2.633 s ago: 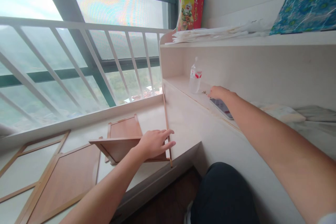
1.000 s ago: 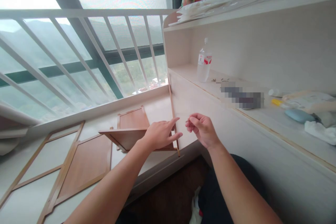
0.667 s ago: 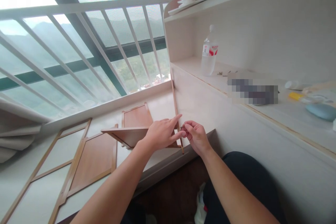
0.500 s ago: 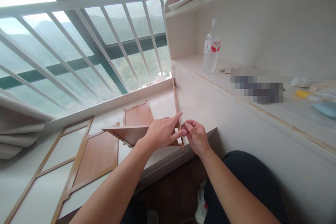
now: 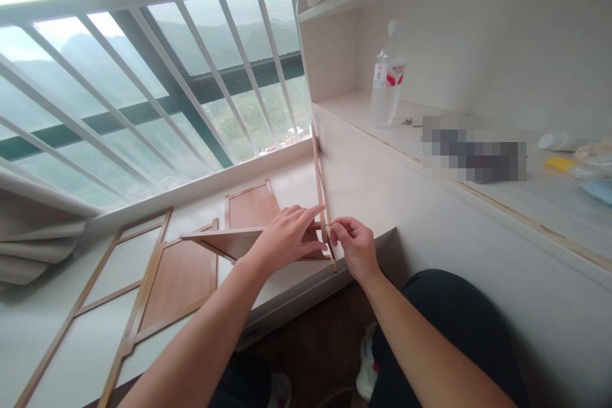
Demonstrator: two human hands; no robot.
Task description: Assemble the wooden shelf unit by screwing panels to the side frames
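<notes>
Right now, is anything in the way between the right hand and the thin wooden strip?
Nothing visible. The right hand has its fingertips pinched right against the thin wooden strip, and the left hand rests on the raised wooden panel on the strip's other side.

1. The white window ledge point(image 5: 287, 191) carries 3 flat wooden frames point(image 5: 172, 280) and 1 raised panel point(image 5: 224, 241).
2. The pale shelf point(image 5: 354, 108) bears a water bottle point(image 5: 386, 86) and small screws point(image 5: 408, 121).
</notes>
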